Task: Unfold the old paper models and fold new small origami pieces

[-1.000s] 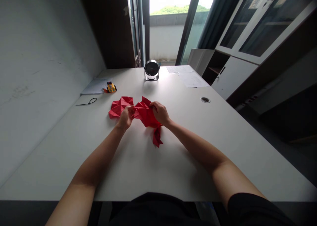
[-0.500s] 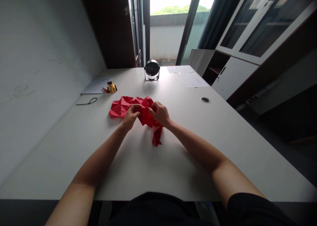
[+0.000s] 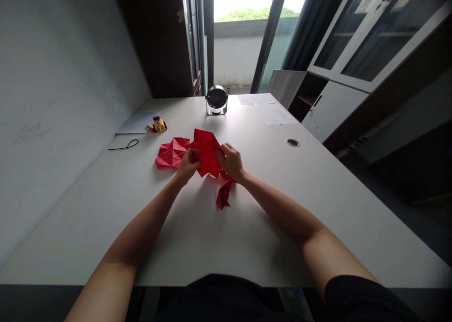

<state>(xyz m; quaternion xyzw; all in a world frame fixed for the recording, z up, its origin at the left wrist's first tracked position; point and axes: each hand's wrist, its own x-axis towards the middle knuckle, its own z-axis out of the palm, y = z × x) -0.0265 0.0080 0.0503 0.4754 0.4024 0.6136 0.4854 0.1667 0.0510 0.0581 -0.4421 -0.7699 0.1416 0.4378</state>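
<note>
Between my hands a creased sheet of red folded paper (image 3: 205,153) is held up, tilted toward me. My left hand (image 3: 187,167) pinches its left edge between thumb and fingers. On the opposite edge my right hand (image 3: 231,162) grips the same sheet, fingers curled behind it. Left of my left hand lies another creased red paper piece (image 3: 172,152), flat on the white table. A smaller folded red paper piece (image 3: 223,195) rests below my right wrist. More red paper shows partly under the right hand, and I cannot tell which piece it belongs to.
A round black device on a metal stand (image 3: 216,100) stands at the back of the white table (image 3: 219,246). At left are a small yellow toy-like object (image 3: 158,124), a black cable tie (image 3: 127,145) and papers (image 3: 136,123). More sheets (image 3: 275,113) and a cable hole (image 3: 293,142) are at right.
The red sheet in my hands is now raised and spread wider, its upper edge higher. Both hands have shifted slightly and keep their hold. The small lower piece has moved a little.
</note>
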